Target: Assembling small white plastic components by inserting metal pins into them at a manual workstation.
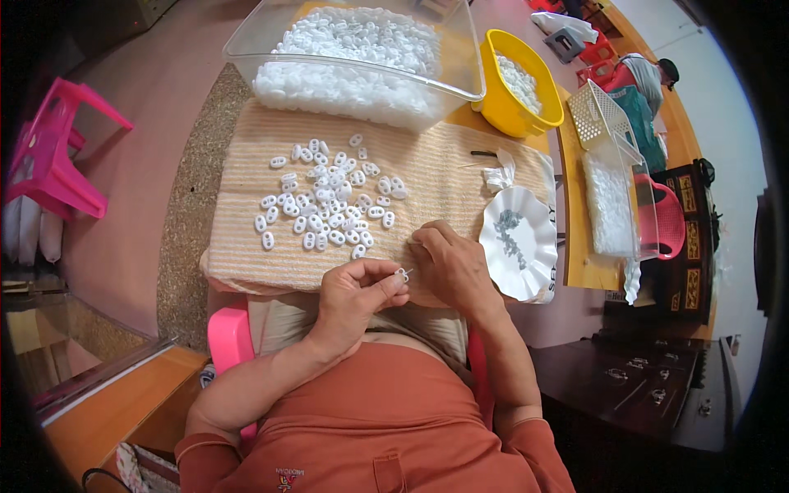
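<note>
My left hand [359, 294] pinches a small white plastic piece with two holes [401, 275] between thumb and fingertips, just above the near edge of the towel. Close by on its right, my right hand [448, 261] has its fingers bent and drawn together over the towel; whatever they may hold is hidden. Beyond both hands lies a loose pile of white two-holed oval pieces [333, 197]. To the right of my right hand, a white plate with a wavy rim [538, 256] bears a heap of tiny grey parts [509, 234], too small to name.
A striped towel [246, 238] covers the table. At its far side stand a large clear bin [362, 62] of white pieces and a yellow basin [493, 115] with more. A crumpled white wrapper [500, 172] lies behind the plate. A pink stool [57, 152] stands at left; a person sits far right.
</note>
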`<act>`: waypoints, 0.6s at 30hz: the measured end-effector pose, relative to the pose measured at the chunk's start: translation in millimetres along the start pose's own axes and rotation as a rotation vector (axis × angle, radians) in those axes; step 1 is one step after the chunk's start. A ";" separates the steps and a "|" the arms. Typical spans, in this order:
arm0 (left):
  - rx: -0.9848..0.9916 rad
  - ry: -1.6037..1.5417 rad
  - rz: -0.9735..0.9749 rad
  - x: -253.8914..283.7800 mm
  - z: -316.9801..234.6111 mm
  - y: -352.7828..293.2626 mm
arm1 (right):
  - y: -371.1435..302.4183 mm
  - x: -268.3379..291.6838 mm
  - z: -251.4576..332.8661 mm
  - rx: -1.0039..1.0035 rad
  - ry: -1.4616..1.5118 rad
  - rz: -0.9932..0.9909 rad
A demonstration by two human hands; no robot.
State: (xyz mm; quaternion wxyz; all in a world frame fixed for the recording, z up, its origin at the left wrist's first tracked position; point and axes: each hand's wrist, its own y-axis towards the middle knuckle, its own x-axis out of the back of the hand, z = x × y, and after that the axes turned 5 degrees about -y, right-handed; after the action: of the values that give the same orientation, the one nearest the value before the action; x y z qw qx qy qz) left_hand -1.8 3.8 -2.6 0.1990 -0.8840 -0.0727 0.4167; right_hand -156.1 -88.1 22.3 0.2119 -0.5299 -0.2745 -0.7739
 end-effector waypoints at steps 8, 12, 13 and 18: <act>-0.007 -0.033 -0.016 -0.8 -1.7 0.5 | -0.3 16.2 2.4 0.070 0.036 0.105; -0.003 -0.035 -0.012 -1.1 -2.7 0.2 | 0.3 21.5 1.7 0.036 0.101 0.166; -0.007 -0.033 -0.011 -0.8 -3.1 0.2 | 0.6 21.9 1.2 0.012 0.153 0.179; 0.005 -0.041 -0.010 -0.4 -2.2 0.2 | -9.8 16.1 -13.5 -0.059 0.518 0.153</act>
State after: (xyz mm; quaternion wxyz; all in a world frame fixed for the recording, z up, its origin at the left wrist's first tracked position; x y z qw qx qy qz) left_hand -0.4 2.8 -1.1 0.2020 -0.8743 -0.0803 0.4340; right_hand -177.3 -90.0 31.5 0.3174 -0.3392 -0.1476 -0.8732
